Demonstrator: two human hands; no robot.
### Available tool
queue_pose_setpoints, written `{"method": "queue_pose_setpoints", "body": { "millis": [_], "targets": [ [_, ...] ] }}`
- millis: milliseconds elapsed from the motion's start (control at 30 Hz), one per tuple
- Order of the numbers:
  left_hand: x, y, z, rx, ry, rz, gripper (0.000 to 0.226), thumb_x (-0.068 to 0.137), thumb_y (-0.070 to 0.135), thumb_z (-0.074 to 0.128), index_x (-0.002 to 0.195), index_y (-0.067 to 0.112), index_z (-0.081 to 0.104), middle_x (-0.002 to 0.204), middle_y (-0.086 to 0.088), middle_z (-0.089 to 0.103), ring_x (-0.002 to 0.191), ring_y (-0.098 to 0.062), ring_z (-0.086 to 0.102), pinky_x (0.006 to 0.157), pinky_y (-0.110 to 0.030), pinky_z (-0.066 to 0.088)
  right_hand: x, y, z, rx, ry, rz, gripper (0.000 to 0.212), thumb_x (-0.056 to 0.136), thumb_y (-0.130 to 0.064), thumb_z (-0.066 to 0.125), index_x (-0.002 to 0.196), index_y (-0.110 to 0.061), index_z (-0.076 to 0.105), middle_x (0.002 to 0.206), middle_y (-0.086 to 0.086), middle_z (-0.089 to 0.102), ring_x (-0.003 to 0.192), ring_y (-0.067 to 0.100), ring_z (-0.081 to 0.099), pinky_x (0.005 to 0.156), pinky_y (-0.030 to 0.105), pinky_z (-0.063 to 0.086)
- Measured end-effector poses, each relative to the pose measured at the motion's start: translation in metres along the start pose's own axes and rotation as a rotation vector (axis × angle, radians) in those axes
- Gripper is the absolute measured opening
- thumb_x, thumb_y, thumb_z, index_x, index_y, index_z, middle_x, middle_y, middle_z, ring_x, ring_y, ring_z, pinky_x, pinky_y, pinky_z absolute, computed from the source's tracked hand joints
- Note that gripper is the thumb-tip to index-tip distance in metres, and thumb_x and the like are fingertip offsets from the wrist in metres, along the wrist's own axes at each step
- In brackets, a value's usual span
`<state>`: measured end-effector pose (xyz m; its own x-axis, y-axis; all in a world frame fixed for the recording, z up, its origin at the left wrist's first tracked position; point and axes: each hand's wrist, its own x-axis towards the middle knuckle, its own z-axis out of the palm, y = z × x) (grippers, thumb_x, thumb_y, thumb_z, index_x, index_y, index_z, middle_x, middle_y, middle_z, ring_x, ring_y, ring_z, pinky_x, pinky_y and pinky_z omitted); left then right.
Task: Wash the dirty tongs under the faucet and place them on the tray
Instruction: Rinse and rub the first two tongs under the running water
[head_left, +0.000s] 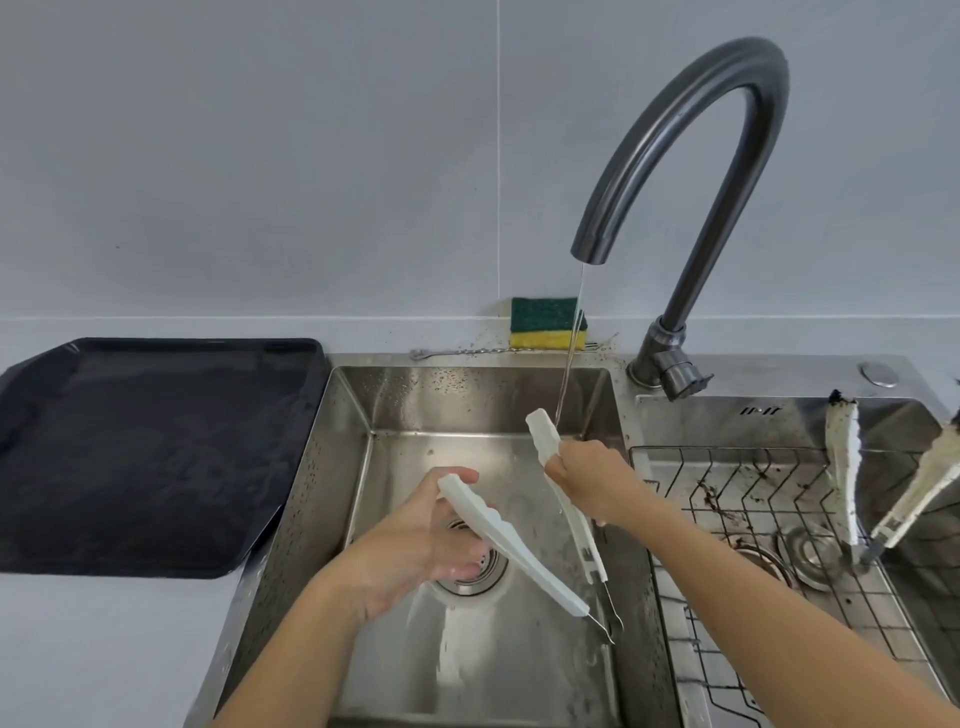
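Observation:
White tongs are spread wide over the steel sink, hinge toward me. My left hand holds the left arm of the tongs near its tip. My right hand grips the right arm, whose tip sits in the thin stream of water falling from the dark curved faucet. A black tray lies on the counter left of the sink.
A second, dirty pair of tongs stands in the right basin on a wire rack. A green and yellow sponge leans on the wall behind the sink. Dark specks dot the sink rim.

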<state>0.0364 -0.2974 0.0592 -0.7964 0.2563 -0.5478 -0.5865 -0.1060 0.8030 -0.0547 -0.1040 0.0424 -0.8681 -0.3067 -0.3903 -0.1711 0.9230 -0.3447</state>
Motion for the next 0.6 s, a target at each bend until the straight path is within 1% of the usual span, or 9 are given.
{"method": "queue_pose_setpoints", "body": {
  "millis": [33,100,200,267,300,367,467,533,600],
  "targets": [
    [-0.003,-0.002,0.002,-0.009,0.014,-0.003,0.061,0.070,0.000,0.075,0.121,0.018,0.047,0.120,-0.015,0.063,0.102,-0.028,0.065,0.091,-0.046,0.053,-0.002,-0.002,0.002,-0.010,0.004,0.000,0.017,0.095,-0.005,0.034,0.081,-0.005,0.044,0.095,0.019,0.059,0.075,0.033,0.053,0.067,0.033,0.039],
    [-0.005,-0.004,0.008,-0.042,0.112,-0.003,0.049,0.073,0.010,0.078,0.112,0.012,0.047,0.113,-0.018,0.068,0.098,-0.033,0.068,0.089,-0.046,0.054,-0.006,-0.005,0.005,-0.049,0.013,-0.011,0.021,0.095,-0.006,0.034,0.076,-0.005,0.042,0.090,0.017,0.058,0.073,0.033,0.054,0.066,0.033,0.040],
    [-0.003,-0.008,0.014,-0.077,0.278,0.014,0.027,0.084,0.016,0.068,0.100,0.007,0.047,0.092,-0.012,0.074,0.090,-0.037,0.071,0.085,-0.043,0.056,-0.010,-0.009,0.007,-0.008,0.017,-0.013,0.026,0.094,-0.010,0.034,0.069,-0.005,0.039,0.072,0.009,0.049,0.067,0.031,0.049,0.062,0.033,0.038],
    [-0.003,-0.011,0.017,-0.043,0.332,0.039,0.020,0.089,0.014,0.063,0.098,0.007,0.047,0.094,-0.013,0.073,0.088,-0.034,0.071,0.085,-0.041,0.056,-0.014,-0.011,0.007,0.109,0.021,-0.016,0.030,0.096,-0.019,0.036,0.067,-0.012,0.036,0.065,0.003,0.044,0.061,0.028,0.050,0.057,0.035,0.039],
    [-0.003,-0.012,0.017,-0.032,0.342,0.046,0.017,0.090,0.013,0.061,0.097,0.008,0.047,0.098,-0.014,0.072,0.088,-0.032,0.071,0.085,-0.041,0.055,-0.016,-0.011,0.007,0.173,0.019,-0.018,0.028,0.097,-0.026,0.038,0.073,-0.012,0.041,0.069,0.001,0.047,0.060,0.024,0.051,0.057,0.035,0.042],
    [-0.005,-0.014,0.015,-0.064,0.353,0.052,0.013,0.092,0.011,0.057,0.099,0.008,0.046,0.102,-0.016,0.071,0.090,-0.032,0.071,0.089,-0.043,0.053,-0.019,-0.009,0.007,0.201,0.013,-0.036,0.030,0.095,-0.038,0.045,0.099,-0.009,0.048,0.086,0.002,0.054,0.072,0.020,0.054,0.064,0.034,0.045],
    [-0.005,-0.014,0.010,-0.160,0.380,0.060,0.013,0.094,0.008,0.053,0.103,0.004,0.046,0.102,-0.019,0.071,0.091,-0.035,0.070,0.090,-0.046,0.052,-0.023,-0.005,0.008,0.220,0.017,-0.051,0.045,0.092,-0.042,0.049,0.123,-0.010,0.041,0.111,0.005,0.057,0.093,0.024,0.059,0.079,0.040,0.050],
    [-0.004,-0.015,0.006,-0.235,0.412,0.062,0.015,0.094,0.006,0.052,0.108,0.003,0.046,0.103,-0.020,0.070,0.090,-0.035,0.070,0.092,-0.048,0.051,-0.027,-0.004,0.010,0.215,-0.001,-0.081,0.043,0.094,-0.037,0.048,0.128,-0.013,0.041,0.114,0.006,0.059,0.087,0.021,0.061,0.078,0.040,0.051],
    [-0.004,-0.018,0.001,-0.304,0.458,0.055,0.021,0.095,0.007,0.051,0.114,0.000,0.047,0.109,-0.022,0.067,0.090,-0.034,0.069,0.095,-0.049,0.049,-0.029,-0.003,0.012,0.193,-0.018,-0.114,0.028,0.096,-0.027,0.044,0.119,-0.011,0.048,0.106,0.009,0.063,0.071,0.017,0.058,0.069,0.037,0.050]
  ]
}}
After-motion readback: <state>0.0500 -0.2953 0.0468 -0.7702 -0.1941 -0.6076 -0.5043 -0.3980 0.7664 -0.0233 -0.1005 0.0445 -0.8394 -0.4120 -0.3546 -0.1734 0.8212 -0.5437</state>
